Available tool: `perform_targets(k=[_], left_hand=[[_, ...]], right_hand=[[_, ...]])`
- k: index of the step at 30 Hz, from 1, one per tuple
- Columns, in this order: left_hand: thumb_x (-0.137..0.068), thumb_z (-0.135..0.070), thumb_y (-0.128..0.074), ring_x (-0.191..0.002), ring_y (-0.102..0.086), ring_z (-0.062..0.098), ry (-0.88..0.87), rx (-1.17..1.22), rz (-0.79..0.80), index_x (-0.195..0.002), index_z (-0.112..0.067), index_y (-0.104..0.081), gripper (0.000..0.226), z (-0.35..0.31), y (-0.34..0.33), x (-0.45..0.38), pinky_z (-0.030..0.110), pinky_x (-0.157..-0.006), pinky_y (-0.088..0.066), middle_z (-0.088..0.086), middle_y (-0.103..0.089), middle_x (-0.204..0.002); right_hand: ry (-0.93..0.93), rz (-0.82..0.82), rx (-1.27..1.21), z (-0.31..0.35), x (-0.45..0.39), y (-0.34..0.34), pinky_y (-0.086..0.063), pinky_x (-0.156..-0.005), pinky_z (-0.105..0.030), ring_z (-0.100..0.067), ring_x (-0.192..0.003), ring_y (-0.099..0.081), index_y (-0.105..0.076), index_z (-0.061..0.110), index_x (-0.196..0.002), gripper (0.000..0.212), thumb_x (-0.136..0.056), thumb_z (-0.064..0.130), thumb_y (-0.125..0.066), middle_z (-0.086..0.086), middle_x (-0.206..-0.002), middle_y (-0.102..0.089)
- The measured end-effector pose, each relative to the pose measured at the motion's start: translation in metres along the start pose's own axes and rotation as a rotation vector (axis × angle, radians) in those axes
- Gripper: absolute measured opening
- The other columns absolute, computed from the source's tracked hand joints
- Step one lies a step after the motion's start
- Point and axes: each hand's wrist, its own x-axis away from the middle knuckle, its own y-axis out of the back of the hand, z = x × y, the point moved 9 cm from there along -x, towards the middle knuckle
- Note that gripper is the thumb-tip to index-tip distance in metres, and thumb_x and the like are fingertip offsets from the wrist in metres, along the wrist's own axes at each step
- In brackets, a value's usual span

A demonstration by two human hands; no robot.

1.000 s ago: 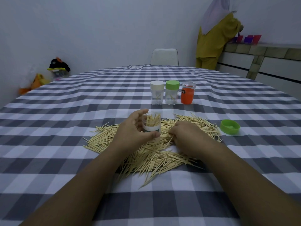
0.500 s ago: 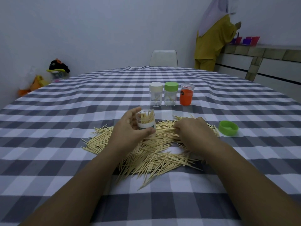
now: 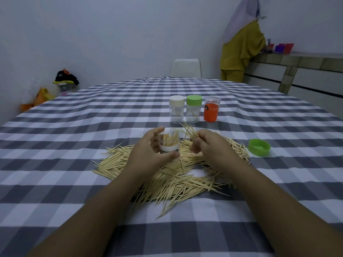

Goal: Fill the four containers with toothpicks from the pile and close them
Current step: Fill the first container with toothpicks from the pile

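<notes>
the open container (image 3: pixel 169 143) is a small clear plastic cylinder with a white band round its lower part; it stands upright, mouth up, lifted a little over the middle of the pile. it is partly filled with pale toothpicks that stand on end and lean slightly to the right, their tips showing at the rim. the left hand (image 3: pixel 148 154) grips it, fingers curled round the far side and the thumb pressed across the near side at the band.

the right hand (image 3: pixel 207 145) is just right of the container, fingers curled and pinching a small bundle of toothpicks (image 3: pixel 188 131). the bundle's long axis runs from the fingertips up and to the left, its free ends fanned out above and just beside the container's mouth; whether any tip touches the rim i cannot tell.

the pile of toothpicks (image 3: pixel 172 177) lies flat on the grey-and-white checked tablecloth (image 3: pixel 74 145), a broad loose heap under both hands with sticks pointing every way, a few strays trailing toward the near edge.

farther back stand three more containers in a row, upright and close together: one with a cream lid (image 3: pixel 176 111), one with a green lid (image 3: pixel 194 111), both clear with a few toothpicks inside, and an orange container (image 3: pixel 211 111) with a clear top. a loose green lid (image 3: pixel 259 147) lies open side up on the cloth, right of the pile.
</notes>
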Motion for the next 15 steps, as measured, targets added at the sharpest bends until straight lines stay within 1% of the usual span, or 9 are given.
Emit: perform_targets(k=[3,5,7,9,11,15], left_hand=[[-0.063,-0.016,-0.087,-0.108,-0.060,0.003,-0.011,-0.006,0.021,-0.135,-0.025,-0.045,0.084,-0.002,-0.004,0.001,0.024,-0.092,-0.051,-0.007,-0.061,-0.121],[-0.064,-0.014,-0.087,-0.107,-0.060,0.002,-0.018,-0.005,0.034,-0.135,-0.024,-0.045,0.084,-0.002,-0.006,0.002,0.022,-0.091,-0.051,-0.008,-0.061,-0.119],[-0.064,-0.013,-0.087,-0.107,-0.060,0.001,-0.022,0.006,0.053,-0.136,-0.023,-0.045,0.084,-0.003,-0.009,0.002,0.020,-0.091,-0.051,-0.009,-0.061,-0.119],[-0.065,-0.013,-0.087,-0.108,-0.060,0.002,-0.025,0.010,0.068,-0.136,-0.024,-0.045,0.083,-0.002,-0.012,0.003,0.022,-0.092,-0.050,-0.010,-0.061,-0.118],[-0.064,-0.013,-0.087,-0.109,-0.060,0.003,-0.032,0.013,0.080,-0.135,-0.025,-0.045,0.083,-0.003,-0.015,0.004,0.025,-0.094,-0.050,-0.010,-0.061,-0.119],[-0.064,-0.013,-0.087,-0.107,-0.060,0.000,-0.047,0.008,0.090,-0.134,-0.026,-0.046,0.083,-0.004,-0.019,0.006,0.024,-0.094,-0.051,-0.013,-0.061,-0.116]], right_hand=[[-0.015,-0.020,-0.208,0.004,0.001,0.000,-0.042,-0.065,-0.026,-0.016,-0.085,-0.065,-0.058,0.013,-0.098,0.019,-0.100,0.020,-0.041,0.001,-0.093,-0.068],[-0.021,-0.049,-0.310,0.005,0.002,0.001,-0.045,-0.069,-0.030,-0.015,-0.085,-0.067,-0.057,0.014,-0.097,0.018,-0.101,0.020,-0.041,0.001,-0.094,-0.069],[-0.025,-0.085,-0.415,0.006,0.001,0.003,-0.051,-0.077,-0.035,-0.014,-0.086,-0.068,-0.057,0.014,-0.095,0.018,-0.101,0.019,-0.041,0.002,-0.093,-0.069],[-0.028,-0.110,-0.547,0.005,0.001,0.004,-0.053,-0.084,-0.040,-0.015,-0.089,-0.068,-0.056,0.015,-0.095,0.017,-0.101,0.018,-0.041,0.000,-0.093,-0.070],[-0.019,-0.142,-0.654,0.006,0.001,0.006,-0.053,-0.087,-0.040,-0.015,-0.089,-0.068,-0.056,0.018,-0.094,0.017,-0.101,0.017,-0.040,-0.002,-0.094,-0.070],[0.033,-0.206,-0.823,0.010,0.002,0.009,-0.053,-0.088,-0.036,-0.017,-0.093,-0.069,-0.055,0.016,-0.095,0.018,-0.101,0.016,-0.039,-0.004,-0.095,-0.070]])
